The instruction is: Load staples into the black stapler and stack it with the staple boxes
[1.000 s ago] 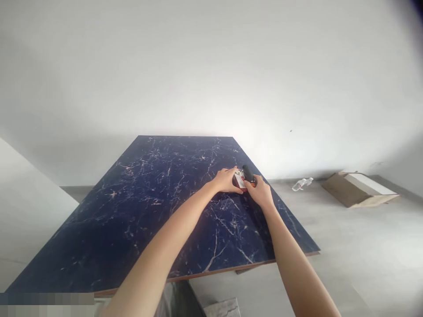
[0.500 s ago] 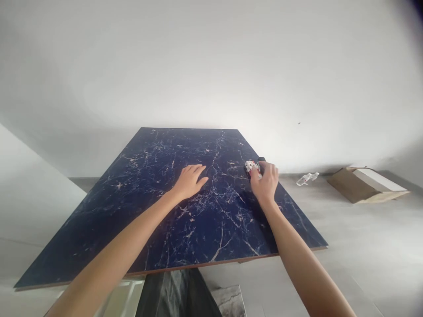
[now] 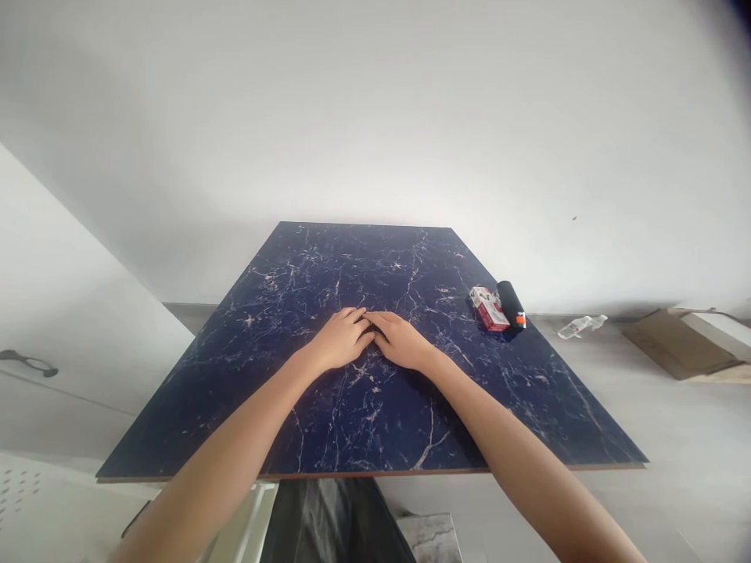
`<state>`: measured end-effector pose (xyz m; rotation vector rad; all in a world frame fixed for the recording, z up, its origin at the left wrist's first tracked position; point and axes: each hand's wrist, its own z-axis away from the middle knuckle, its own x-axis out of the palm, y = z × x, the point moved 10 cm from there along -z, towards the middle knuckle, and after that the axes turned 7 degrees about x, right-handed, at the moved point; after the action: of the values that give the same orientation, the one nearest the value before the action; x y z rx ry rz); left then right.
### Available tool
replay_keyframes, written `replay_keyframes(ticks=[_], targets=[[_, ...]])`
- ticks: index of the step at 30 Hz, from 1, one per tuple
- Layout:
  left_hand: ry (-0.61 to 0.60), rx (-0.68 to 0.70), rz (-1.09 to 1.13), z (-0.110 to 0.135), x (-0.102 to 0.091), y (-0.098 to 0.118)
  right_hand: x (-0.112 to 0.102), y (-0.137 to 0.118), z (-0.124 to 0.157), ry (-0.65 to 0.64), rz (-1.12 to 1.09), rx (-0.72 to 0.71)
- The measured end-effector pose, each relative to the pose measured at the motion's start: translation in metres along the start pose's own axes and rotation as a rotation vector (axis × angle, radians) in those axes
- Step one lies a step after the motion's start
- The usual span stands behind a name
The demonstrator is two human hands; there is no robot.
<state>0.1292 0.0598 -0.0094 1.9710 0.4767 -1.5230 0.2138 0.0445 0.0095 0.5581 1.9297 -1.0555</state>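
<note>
The round **black cylinder with an orange end** (image 3: 511,303) seems the likeliest trouble: a nudge or slight tilt of the **large glossy navy slab with pale marble veining** (image 3: 328,266) could roll it off the right edge onto the **pale grey floor** (image 3: 674,469). The slab could also shift under heavy pressure, since its support is mostly hidden; the **dark object below its near edge** (image 3: 328,520) may be part of that support, though this view cannot settle it.

From left to right, the **left hand** (image 3: 343,340) and **right hand** (image 3: 400,340) lie together near the slab's middle, fingertips touching and nothing clamped between them. Well clear to their right, toward the far right corner, a **small red-and-white box** (image 3: 489,310) lies against the cylinder. Beyond the edge, a **clear plastic bottle** (image 3: 580,327) lies on the floor.
</note>
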Motion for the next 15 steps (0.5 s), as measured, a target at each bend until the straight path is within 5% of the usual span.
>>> replay_keyframes(ticks=[15], targets=[[-0.001,0.019,-0.02,-0.0008,0.0058,0.0067,-0.0043,-0.0082,0.0068,-0.045,0.063,0.01]])
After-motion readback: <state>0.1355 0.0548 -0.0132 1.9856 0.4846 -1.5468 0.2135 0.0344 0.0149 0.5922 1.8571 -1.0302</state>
